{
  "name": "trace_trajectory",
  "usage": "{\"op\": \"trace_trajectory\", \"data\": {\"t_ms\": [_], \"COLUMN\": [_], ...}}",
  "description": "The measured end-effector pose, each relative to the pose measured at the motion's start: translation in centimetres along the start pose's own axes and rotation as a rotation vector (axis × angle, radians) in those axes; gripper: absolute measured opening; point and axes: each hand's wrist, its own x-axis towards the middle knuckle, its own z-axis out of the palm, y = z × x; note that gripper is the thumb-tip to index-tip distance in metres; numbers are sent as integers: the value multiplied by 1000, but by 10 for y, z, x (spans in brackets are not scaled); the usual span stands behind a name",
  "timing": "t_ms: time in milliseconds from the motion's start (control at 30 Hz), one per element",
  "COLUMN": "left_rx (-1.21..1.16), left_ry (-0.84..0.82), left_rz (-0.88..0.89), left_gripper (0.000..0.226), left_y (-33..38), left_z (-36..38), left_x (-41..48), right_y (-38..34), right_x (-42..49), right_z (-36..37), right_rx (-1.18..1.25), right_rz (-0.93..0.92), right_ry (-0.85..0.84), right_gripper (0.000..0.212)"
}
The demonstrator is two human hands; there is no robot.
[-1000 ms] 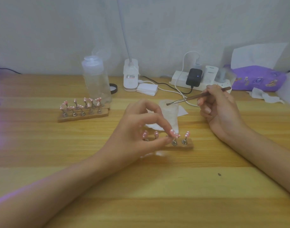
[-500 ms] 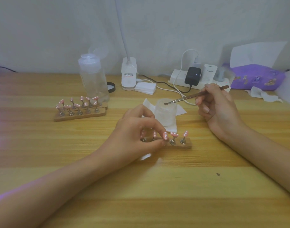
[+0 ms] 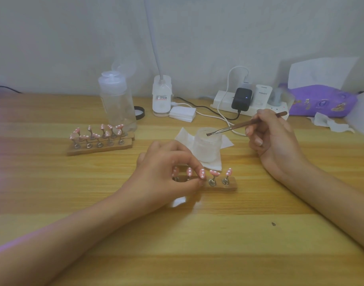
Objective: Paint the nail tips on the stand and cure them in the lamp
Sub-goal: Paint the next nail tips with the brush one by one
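Pink, white-dotted nail tips (image 3: 214,173) fill the stand (image 3: 230,185) on the table (image 3: 238,234). My left hand (image 3: 166,174) pinches the middle one; my right hand (image 3: 274,139) pinches a brush (image 3: 234,126) over the jar (image 3: 206,147). I judge painting under way, curing not yet done.

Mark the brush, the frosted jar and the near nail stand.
brush (image 3: 226,129): head view, metal shaft.
frosted jar (image 3: 206,148): head view, front wall.
near nail stand (image 3: 231,185): head view, bare wooden base.

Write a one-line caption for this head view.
Left hand pinches a pink nail tip on the near stand; right hand holds a brush over the jar.
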Motion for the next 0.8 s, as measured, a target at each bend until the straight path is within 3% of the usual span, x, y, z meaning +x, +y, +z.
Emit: {"op": "trace_trajectory", "data": {"t_ms": [300,800], "left_rx": [214,532], "left_ry": [15,39], "left_rz": [42,252], "left_gripper": [16,10], "left_y": [3,14], "left_z": [-2,-2], "left_x": [-1,3], "right_y": [0,0], "right_x": [0,0], "right_z": [1,2], "right_rx": [-1,0], "right_rz": [-6,-13], "right_ry": [-4,-11], "right_gripper": [27,26]}}
